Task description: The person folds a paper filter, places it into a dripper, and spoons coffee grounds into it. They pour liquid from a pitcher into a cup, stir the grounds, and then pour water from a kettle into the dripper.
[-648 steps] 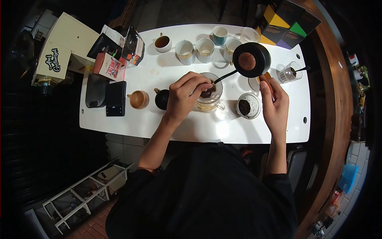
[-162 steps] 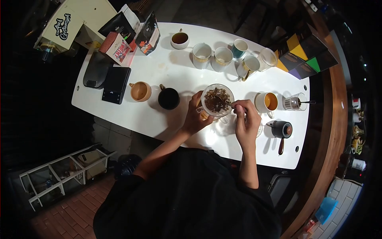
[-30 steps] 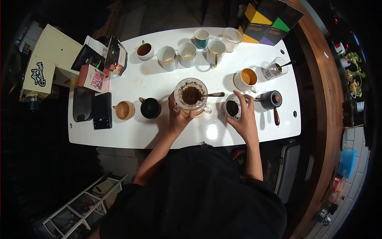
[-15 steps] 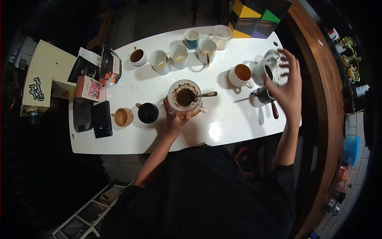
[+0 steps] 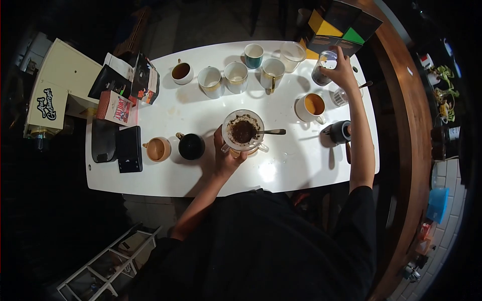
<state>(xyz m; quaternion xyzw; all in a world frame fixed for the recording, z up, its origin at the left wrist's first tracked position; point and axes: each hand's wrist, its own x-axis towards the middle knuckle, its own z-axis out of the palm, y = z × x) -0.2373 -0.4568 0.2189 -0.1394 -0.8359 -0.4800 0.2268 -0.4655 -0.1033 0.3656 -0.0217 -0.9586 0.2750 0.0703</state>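
White bench (image 5: 281,165) surface runs across the view, and we see both of our hands at work on it. Our left hand (image 5: 226,153) wraps the near-left side of a glass dripper (image 5: 243,131) that sits near the middle of the bench, its fingers closed in a firm grip around the glass wall. Dark wet grounds (image 5: 243,131) fill its centre, and a spoon (image 5: 271,132) rests across its right rim with the handle pointing right.

Our right hand (image 5: 343,70) is stretched to the far right corner, where its grip is clenched around a small glass jar (image 5: 325,66) held just in front of the coloured boxes (image 5: 341,27). We cannot tell whether the jar is standing on the bench or lifted off it. Just beside that hand, on the near side, stands another small glass (image 5: 342,96) with a stirrer in it.

Between the two hands we see a white cup of brown liquid (image 5: 314,106) and a small dark kettle (image 5: 341,133) with its handle pointing toward us. Left of the dripper stand a black cup (image 5: 191,146) and a tan cup (image 5: 158,149), then a black scale (image 5: 129,149). Along the far edge runs a row of cups (image 5: 236,75), one of them teal (image 5: 253,54), ending at a clear tumbler (image 5: 292,54). Coffee bags (image 5: 133,83) lean at the far left corner.
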